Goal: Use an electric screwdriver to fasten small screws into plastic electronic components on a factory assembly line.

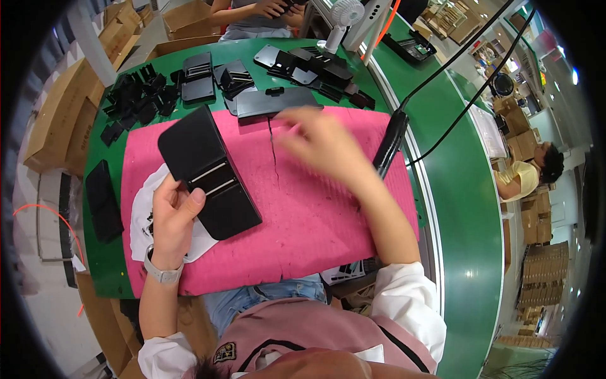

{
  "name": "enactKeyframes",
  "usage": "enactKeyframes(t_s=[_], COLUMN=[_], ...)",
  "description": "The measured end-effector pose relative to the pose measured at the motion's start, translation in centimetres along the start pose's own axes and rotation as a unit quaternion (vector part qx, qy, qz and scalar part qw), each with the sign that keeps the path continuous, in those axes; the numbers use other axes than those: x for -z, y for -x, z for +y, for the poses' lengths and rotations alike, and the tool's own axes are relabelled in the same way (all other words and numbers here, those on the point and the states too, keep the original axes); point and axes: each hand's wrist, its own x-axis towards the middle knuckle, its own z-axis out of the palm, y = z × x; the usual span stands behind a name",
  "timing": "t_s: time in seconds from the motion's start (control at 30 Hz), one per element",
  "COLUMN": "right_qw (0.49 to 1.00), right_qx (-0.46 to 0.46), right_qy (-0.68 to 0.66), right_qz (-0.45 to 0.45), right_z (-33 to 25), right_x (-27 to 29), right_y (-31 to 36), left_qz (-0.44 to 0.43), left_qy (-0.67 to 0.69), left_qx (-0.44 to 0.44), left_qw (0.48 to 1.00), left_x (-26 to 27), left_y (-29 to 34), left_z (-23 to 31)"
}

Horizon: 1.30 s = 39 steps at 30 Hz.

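My left hand (pixel 175 218) grips a long black plastic housing (pixel 205 170) by its left edge, thumb on top. The housing is tilted and has two bright metal strips across a recess in its middle. My right hand (pixel 315 136) is over the far part of the pink foam mat (pixel 303 208), close to another black housing (pixel 278 101) at the mat's far edge. Motion smears its fingers, so whether they hold anything is unclear. Under my left hand lies a white sheet (pixel 142 196) with small dark pieces on it.
A black corded hand tool (pixel 391 142) is right of my right forearm. Loose black parts (pixel 142 95) and more housings (pixel 197 79) crowd the green table's far side. A black panel (pixel 104 202) lies at left. A white fan (pixel 344 16) stands at the back; a person (pixel 259 16) sits opposite.
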Motion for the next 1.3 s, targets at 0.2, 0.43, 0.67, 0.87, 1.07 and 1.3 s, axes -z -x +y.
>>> enactKeyframes(t_s=[0.2,0.43,0.67,0.87,1.07,1.3], right_qw=[0.952,0.964,0.964,0.934,0.98,0.965], right_qx=[-0.077,-0.175,-0.08,0.03,-0.002,0.14], right_qy=[0.291,0.181,0.253,0.351,0.126,-0.149], right_qz=[0.052,-0.082,0.004,0.064,0.154,0.166], right_z=[16.3,16.5,16.1,12.4,9.9,0.6], right_x=[2.0,2.8,2.5,2.7,2.8,-0.6], right_y=[-4.1,-7.5,-6.3,-5.2,-3.9,-1.4], left_qz=[-0.07,-0.047,-0.03,-0.003,-0.026,-0.025], left_qy=[0.073,0.068,0.07,0.039,0.072,0.098], left_qx=[0.081,0.079,0.067,0.111,0.073,0.109], left_qw=[0.992,0.993,0.995,0.993,0.994,0.989], left_x=[-1.6,-1.2,-1.4,-0.8,-1.6,-1.2], left_y=[0.0,0.5,0.3,0.3,0.2,0.2], left_z=[-0.3,0.2,-0.1,-0.4,-0.3,-0.7])
